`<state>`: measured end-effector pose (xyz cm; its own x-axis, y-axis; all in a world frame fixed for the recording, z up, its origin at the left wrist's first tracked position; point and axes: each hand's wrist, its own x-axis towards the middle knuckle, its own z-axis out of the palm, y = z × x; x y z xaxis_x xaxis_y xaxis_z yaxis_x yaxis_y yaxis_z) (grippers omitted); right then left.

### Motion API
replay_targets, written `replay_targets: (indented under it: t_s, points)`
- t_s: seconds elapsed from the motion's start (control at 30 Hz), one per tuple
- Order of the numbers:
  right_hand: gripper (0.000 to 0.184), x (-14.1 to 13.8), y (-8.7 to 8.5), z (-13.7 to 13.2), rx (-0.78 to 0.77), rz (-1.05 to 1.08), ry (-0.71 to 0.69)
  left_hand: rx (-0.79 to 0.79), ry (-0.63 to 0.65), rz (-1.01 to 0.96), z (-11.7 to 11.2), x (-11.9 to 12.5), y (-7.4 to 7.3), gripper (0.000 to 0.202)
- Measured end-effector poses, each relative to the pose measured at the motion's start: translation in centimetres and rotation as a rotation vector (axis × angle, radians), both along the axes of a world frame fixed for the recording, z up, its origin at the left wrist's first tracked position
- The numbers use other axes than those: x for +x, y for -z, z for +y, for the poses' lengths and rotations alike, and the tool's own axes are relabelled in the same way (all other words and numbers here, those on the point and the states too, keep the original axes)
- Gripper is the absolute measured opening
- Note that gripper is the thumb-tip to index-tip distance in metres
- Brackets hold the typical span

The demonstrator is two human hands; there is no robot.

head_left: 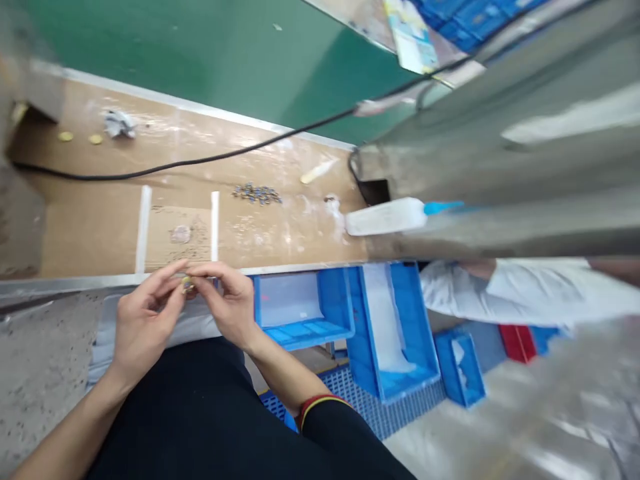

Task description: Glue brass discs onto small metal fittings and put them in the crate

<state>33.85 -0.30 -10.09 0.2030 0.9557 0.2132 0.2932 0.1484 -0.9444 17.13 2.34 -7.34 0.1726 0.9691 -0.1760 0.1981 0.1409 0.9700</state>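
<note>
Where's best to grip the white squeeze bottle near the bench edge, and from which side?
Probably around the wide white body, coming over the near bench edge from the side of your right hand. The bottle lies on its side, and that body is broad and exposed, while the thin blue nozzle reaches the grey panel.

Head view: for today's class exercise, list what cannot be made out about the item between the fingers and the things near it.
Head view:
- Small item pinched between the left hand and right hand: the fingers hide most of it.
- Loose small parts on the board: too small to identify.
- Marks on the cardboard sheet: too small to read.
- White bottle: a blurred grey band hides its blue end.
</note>
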Motion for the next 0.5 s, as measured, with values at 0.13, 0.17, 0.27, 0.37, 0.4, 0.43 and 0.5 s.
replay_targets:
  t_s: [0.13,0.17,0.27,0.37,0.4,0.43,0.5]
  points:
    - [0.02,1.2,1.2,-1.0,0.076,-0.215,-0.065,-0.172,0.01,-0.032,0.1,1.0,0.2,0.059]
    - [0.017,1.5,1.3,-1.5,0.101,-0.218,-0.066,-0.19,0.037,-0.016,0.0,1.2,0.1,0.06]
    - [0.007,2.6,1.7,-3.6,0.154,-0.113,0.003,-0.258,0.17,0.017,-0.3,2.0,0.0,0.069]
    - [0.011,4.9,2.7,-6.0,0.069,0.013,0.165,-0.316,0.348,0.029,-0.4,3.0,-0.3,0.082]
    - [0.014,6.1,3.4,-6.8,0.0,0.046,0.271,-0.318,0.388,0.04,-0.3,3.3,-0.5,0.083]
    - [0.017,7.7,4.4,-7.5,-0.084,0.07,0.403,-0.307,0.404,0.054,-0.3,3.5,-0.6,0.082]
    - [0.02,11.3,7.0,-8.5,-0.272,0.084,0.656,-0.275,0.377,0.083,0.0,3.8,-0.9,0.078]
